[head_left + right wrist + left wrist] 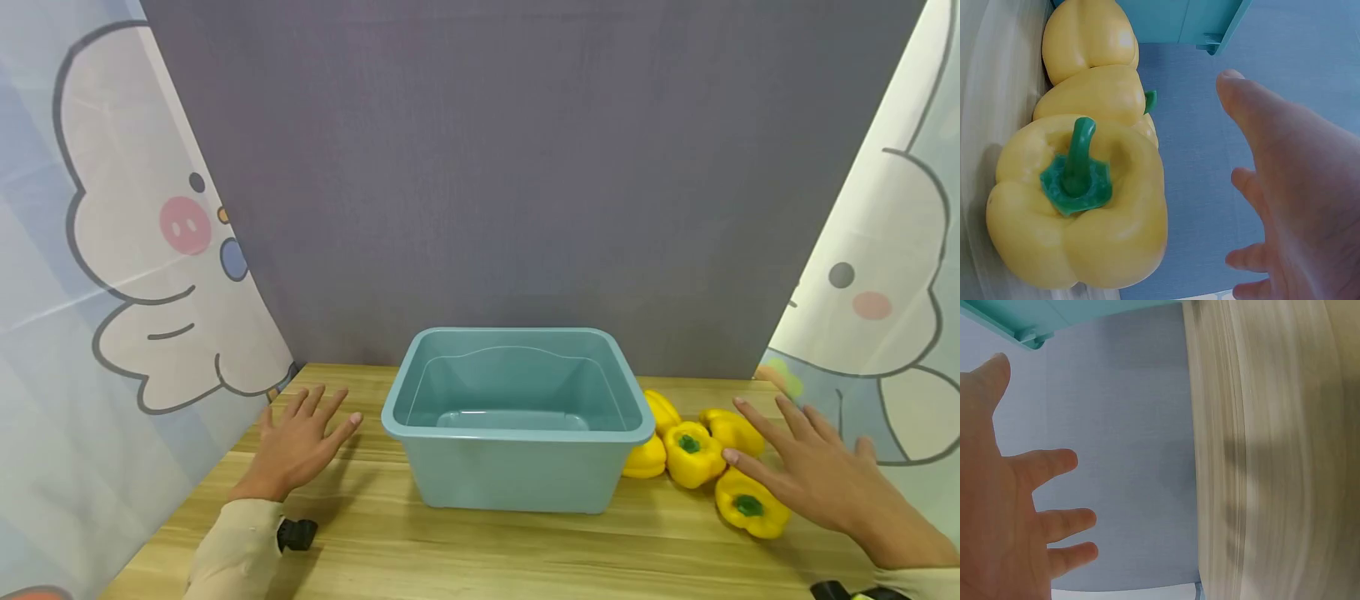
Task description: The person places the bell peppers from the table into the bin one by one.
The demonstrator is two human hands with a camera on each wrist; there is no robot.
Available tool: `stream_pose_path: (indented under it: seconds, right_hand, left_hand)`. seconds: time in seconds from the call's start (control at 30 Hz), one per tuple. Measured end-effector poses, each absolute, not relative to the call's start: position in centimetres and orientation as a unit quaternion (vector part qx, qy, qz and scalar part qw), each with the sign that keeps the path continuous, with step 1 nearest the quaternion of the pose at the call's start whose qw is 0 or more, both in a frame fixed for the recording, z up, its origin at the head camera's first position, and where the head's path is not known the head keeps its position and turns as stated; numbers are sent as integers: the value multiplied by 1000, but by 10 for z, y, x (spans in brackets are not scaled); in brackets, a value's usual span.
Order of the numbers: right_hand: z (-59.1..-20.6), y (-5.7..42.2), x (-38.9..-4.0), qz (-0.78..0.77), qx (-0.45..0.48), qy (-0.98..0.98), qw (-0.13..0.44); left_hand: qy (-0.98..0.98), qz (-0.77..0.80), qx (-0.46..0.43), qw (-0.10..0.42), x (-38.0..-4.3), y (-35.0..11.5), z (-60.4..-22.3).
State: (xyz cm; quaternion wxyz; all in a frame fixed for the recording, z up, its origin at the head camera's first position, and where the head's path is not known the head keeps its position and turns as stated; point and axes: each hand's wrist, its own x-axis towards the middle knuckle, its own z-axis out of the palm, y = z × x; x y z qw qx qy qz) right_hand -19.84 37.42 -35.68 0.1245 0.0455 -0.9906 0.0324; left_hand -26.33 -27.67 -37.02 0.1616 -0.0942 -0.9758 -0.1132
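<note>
In the head view a blue-green plastic bin (517, 471) stands on the wooden table, with nothing inside it. Several yellow bell peppers (692, 457) with green stems lie bunched against its right side. Over the near edge of that bunch, my right hand (817, 471) hovers with fingers spread and holds nothing. The right wrist view shows the nearest bell pepper (1079, 231) large, apart from the hand's fingers. To the left of the bin my left hand (296, 446) is held above the table, fingers spread and touching nothing.
The wooden table (480, 558) runs beneath everything. A grey cloth backdrop (487, 183) rises behind the bin. Cartoon-printed curtains (127, 250) hang at the left and right sides.
</note>
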Motion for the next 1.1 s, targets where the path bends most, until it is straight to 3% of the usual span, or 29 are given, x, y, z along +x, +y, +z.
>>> stream_pose_path:
  seconds: [0.73, 1.1]
  right_hand:
    - [-356, 370, -200, 11, 62, -989, 131]
    - [-358, 373, -204, 30, 66, -989, 126]
  left_hand:
    - [-949, -182, -146, 211, -270, -266, -385]
    - [-917, -312, -169, 182, -274, -255, -390]
